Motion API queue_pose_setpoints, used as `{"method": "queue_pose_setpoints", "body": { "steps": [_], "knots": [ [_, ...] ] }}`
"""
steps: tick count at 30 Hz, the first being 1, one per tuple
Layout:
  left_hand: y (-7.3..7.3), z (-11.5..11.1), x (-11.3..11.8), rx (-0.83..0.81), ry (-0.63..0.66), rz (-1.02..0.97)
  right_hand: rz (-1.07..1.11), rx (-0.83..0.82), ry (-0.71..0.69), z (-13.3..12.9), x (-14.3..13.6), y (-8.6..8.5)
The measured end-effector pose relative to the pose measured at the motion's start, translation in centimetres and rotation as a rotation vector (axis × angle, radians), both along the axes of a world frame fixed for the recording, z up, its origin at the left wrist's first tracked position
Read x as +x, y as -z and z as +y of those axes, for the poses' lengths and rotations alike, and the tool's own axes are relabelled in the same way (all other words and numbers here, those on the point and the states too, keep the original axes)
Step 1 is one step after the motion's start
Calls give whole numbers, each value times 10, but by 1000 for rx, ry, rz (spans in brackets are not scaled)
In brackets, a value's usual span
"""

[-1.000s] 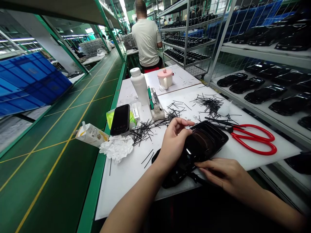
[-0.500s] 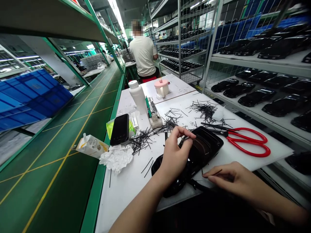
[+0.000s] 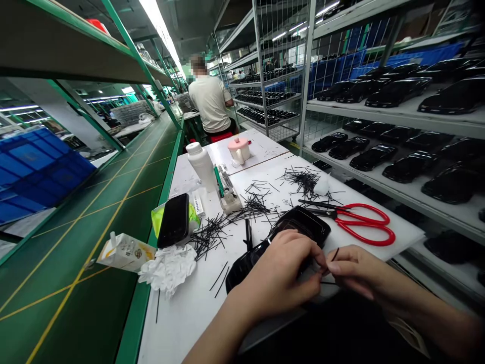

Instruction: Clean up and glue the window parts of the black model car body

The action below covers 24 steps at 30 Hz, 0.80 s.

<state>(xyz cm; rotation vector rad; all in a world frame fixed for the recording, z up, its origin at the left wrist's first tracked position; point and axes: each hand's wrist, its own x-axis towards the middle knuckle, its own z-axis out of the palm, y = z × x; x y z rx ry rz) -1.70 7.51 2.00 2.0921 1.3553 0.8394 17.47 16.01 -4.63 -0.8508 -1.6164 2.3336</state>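
Observation:
A glossy black model car body [image 3: 309,222] lies on the white work surface [image 3: 178,323] in front of me. My left hand [image 3: 290,265] reaches over it, hiding much of its middle. Its fingers are closed in a pinch, and what is between them is hidden. My right hand [image 3: 358,270], just right of the car, pinches a thin black strip [image 3: 335,254] between thumb and forefinger. The fingertips of both hands meet beside the car body. Several similar black strips [image 3: 212,235] lie in loose piles beyond the car.
Red-handled scissors [image 3: 367,222] lie right of the car. Leftward are a phone [image 3: 173,220], crumpled tissue [image 3: 168,268] and a drink carton [image 3: 127,253]. Behind stand a white bottle [image 3: 201,164] and a lidded cup [image 3: 239,150]. Racks of cars [image 3: 379,121] line the right; a person [image 3: 210,103] sits ahead.
My left hand has come from the car's roof toward me and to the right, meeting my right hand's fingertips. The right hand has risen slightly with the strip. The camera view has shifted.

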Motion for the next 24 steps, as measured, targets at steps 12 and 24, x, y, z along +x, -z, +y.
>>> {"method": "queue_pose_setpoints", "body": {
  "steps": [12,24],
  "knots": [
    [5,-1,-6,42,-188,145,90,-104,53,-2,-1,3],
    [12,0,-1,18,-230,85,99,-127,70,1,-2,9]
  ]
}}
